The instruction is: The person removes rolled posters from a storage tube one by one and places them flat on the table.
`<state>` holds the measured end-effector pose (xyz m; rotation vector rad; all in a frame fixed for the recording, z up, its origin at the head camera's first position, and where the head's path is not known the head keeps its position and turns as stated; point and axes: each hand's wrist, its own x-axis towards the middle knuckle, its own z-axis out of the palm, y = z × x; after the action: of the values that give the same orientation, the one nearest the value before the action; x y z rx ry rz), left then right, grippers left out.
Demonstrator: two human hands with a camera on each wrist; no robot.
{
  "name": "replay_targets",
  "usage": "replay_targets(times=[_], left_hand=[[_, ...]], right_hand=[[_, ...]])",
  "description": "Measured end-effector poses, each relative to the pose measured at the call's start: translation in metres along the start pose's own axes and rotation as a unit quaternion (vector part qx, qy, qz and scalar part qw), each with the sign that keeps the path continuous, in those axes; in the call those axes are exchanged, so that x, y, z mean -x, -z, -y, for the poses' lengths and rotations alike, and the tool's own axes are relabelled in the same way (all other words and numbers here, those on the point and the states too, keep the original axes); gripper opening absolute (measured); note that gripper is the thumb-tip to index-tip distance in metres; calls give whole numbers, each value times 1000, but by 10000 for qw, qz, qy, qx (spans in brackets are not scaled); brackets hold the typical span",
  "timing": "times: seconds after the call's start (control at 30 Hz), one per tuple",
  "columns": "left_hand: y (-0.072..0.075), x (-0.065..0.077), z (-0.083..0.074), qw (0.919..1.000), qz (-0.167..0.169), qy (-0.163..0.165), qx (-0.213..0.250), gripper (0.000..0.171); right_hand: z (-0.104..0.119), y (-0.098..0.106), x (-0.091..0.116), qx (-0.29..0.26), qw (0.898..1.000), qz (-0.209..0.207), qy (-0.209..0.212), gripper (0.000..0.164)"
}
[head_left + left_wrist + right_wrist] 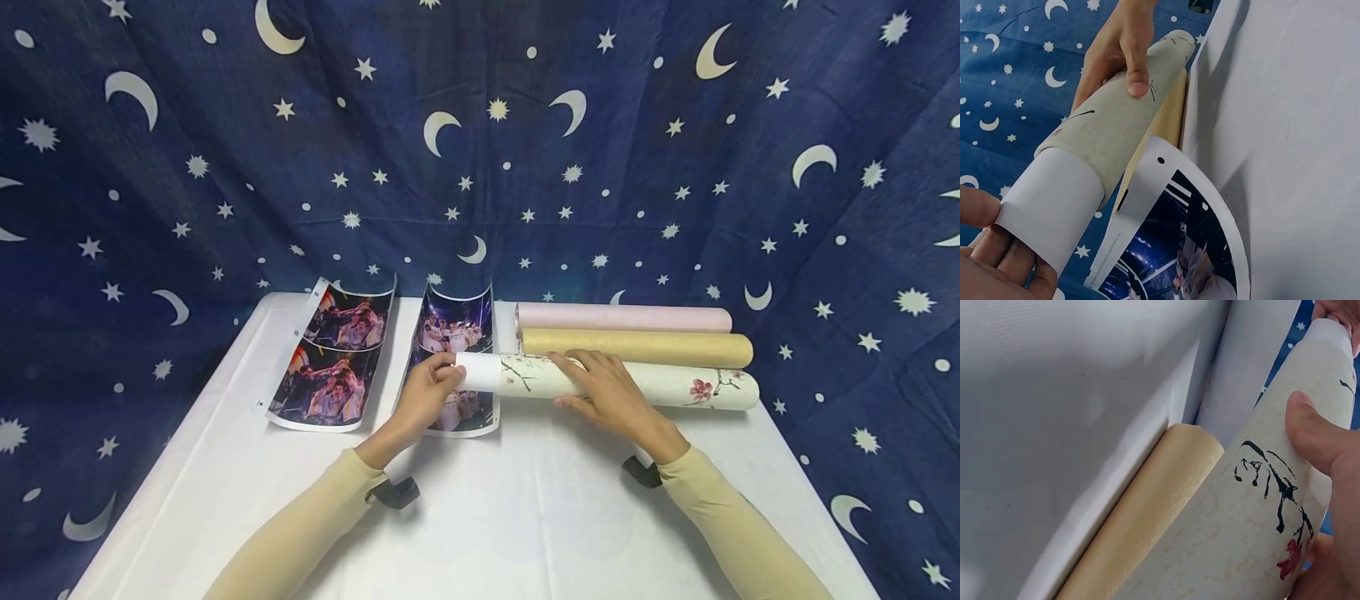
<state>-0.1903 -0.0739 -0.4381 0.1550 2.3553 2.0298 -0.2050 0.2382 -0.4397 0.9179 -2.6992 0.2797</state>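
Note:
A cream wallpaper roll [667, 385] with dark branches and red blossoms lies sideways before the person. Out of its left end sticks a white rolled sheet [478, 373], narrower than the roll around it. The left hand [422, 393] pinches the free edge of that sheet, thumb outside and fingertips tucked in the opening, as the left wrist view shows. Across the middle of the wallpaper roll, the right hand [611, 398] grips it with thumb and fingers on opposite sides. How far the sheet reaches inside is hidden.
Behind the cream roll lie a gold roll [637, 346] and a pale pink roll [622, 317]. Two curled photo prints, one at left [330, 367] and one in the middle [453, 321], rest on the white-covered table [517, 517]. A starry blue curtain [480, 167] hangs behind.

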Motion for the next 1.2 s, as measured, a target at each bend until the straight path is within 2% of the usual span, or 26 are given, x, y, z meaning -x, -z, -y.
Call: replay_targets(times=[0.53, 0.9, 1.2], left_hand=[[20, 2, 2, 10000, -3, 14, 36, 27], [29, 3, 3, 9995, -250, 87, 178, 21], [39, 2, 2, 9996, -214, 53, 156, 24]], right_hand=[[-8, 1, 4, 30, 10000, -95, 0, 71], [-14, 4, 9, 87, 9998, -149, -51, 72], [-17, 8, 12, 124, 9997, -231, -4, 72]])
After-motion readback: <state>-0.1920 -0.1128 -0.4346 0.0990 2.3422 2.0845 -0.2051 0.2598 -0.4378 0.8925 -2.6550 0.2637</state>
